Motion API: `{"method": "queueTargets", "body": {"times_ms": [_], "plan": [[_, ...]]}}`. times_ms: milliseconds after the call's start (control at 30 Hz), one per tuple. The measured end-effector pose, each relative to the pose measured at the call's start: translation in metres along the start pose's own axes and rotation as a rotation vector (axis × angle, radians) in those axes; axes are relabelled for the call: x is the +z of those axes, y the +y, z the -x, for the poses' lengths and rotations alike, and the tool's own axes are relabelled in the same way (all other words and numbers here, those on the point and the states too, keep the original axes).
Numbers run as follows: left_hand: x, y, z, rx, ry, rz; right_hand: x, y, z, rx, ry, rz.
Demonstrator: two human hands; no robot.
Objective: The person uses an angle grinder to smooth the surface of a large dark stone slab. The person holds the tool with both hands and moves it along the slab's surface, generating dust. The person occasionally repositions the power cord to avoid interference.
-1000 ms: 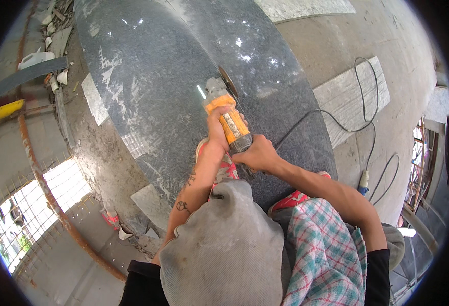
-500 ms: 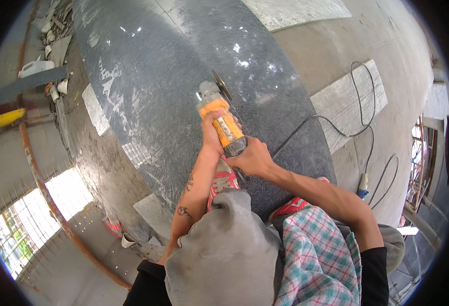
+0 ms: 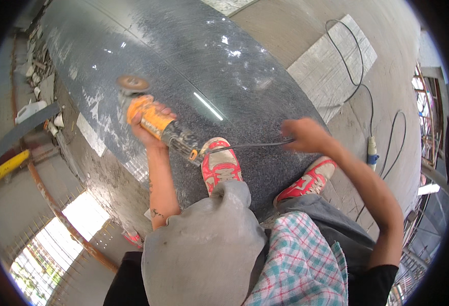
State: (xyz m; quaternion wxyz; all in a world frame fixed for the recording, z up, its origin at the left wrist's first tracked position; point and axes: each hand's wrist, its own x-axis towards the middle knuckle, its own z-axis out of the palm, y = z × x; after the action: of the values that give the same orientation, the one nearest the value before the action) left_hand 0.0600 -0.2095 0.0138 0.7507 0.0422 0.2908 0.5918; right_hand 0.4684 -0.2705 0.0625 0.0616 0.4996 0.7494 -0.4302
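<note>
My left hand [image 3: 152,127] is wrapped round the orange body of an angle grinder [image 3: 155,122], held above the left part of a dark stone slab [image 3: 255,173]. The grinder's round disc [image 3: 133,83] faces up at its far end, clear of the slab. Its rear end hangs beside my left shoe [image 3: 221,162]. From that end a black power cord [image 3: 255,145] runs right to my right hand [image 3: 308,135], whose fingers are curled on it and slightly blurred. A thin straight line [image 3: 176,70] runs lengthwise along the slab.
A pale board [image 3: 331,61] lies right of the slab, with more cord looped over it. Farther right is a blue-and-white plug connector [image 3: 372,153]. Rubble [image 3: 38,76], a white jug [image 3: 30,111] and a yellow bar [image 3: 5,171] lie at the left. My right shoe [image 3: 306,181] stands on the slab's near right edge.
The grinder has swung left and its disc has turned upward. My right hand has left the grinder's rear and moved right, onto the cord. The view has shifted as well.
</note>
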Motion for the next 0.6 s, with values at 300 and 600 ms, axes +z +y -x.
{"method": "queueTargets", "body": {"times_ms": [300,600], "plan": [[-0.025,0.014,-0.008,0.039,-0.218,0.103,-0.078,0.141,0.221,0.638,0.351,0.403],[-0.017,0.014,-0.003,0.007,-0.320,0.273,-0.091,0.196,0.215,0.595,0.319,0.518]]}}
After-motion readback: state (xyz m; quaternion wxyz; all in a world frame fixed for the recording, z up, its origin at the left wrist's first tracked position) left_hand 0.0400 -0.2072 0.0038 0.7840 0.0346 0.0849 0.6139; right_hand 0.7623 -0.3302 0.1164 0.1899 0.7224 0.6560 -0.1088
